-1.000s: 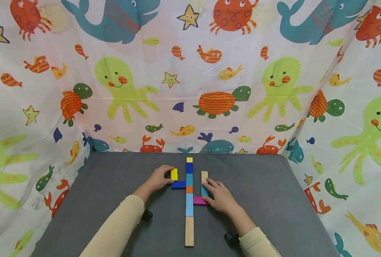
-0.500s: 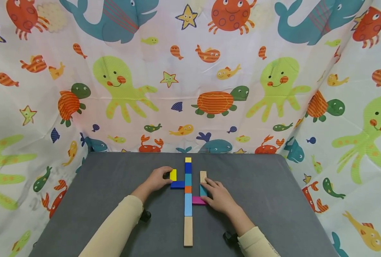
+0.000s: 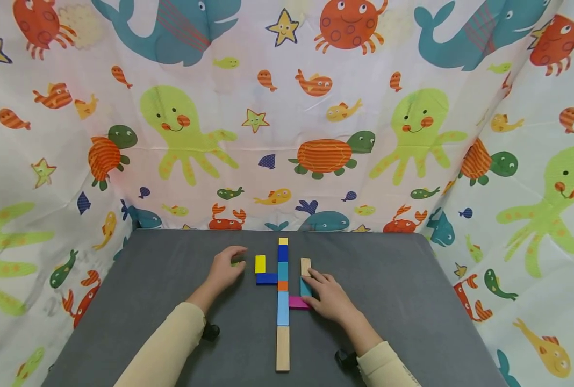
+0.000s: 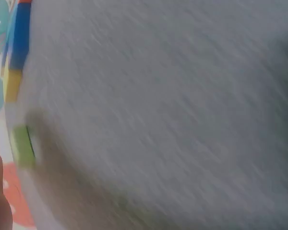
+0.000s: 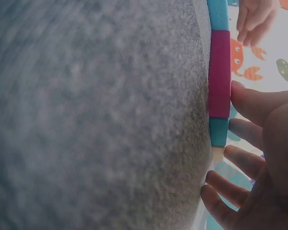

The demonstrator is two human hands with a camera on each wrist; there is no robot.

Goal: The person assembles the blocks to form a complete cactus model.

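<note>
My left hand (image 3: 223, 269) is just left of a yellow block (image 3: 260, 264), thumb and fingers apart. A small green block (image 4: 23, 146) shows near its fingertips, mostly hidden by the hand in the head view. Below the yellow block lies a dark blue block (image 3: 266, 278) that reaches the central row. My right hand (image 3: 332, 298) rests with spread fingers on the other side branch. Its thumb touches the magenta block (image 5: 220, 74); its fingers lie at the teal block (image 5: 219, 132) and the small wooden block (image 3: 306, 266).
Down the middle of the grey table (image 3: 393, 322) runs a straight row of blocks, with an orange block (image 3: 282, 286), a light blue block (image 3: 283, 308) and a long wooden block (image 3: 282, 348) at the near end. A patterned sea-animal curtain (image 3: 277, 161) stands behind the table.
My left hand has let go of the yellow block and moved left, away from it. The yellow block stays above the dark blue one. My right hand keeps its place.
</note>
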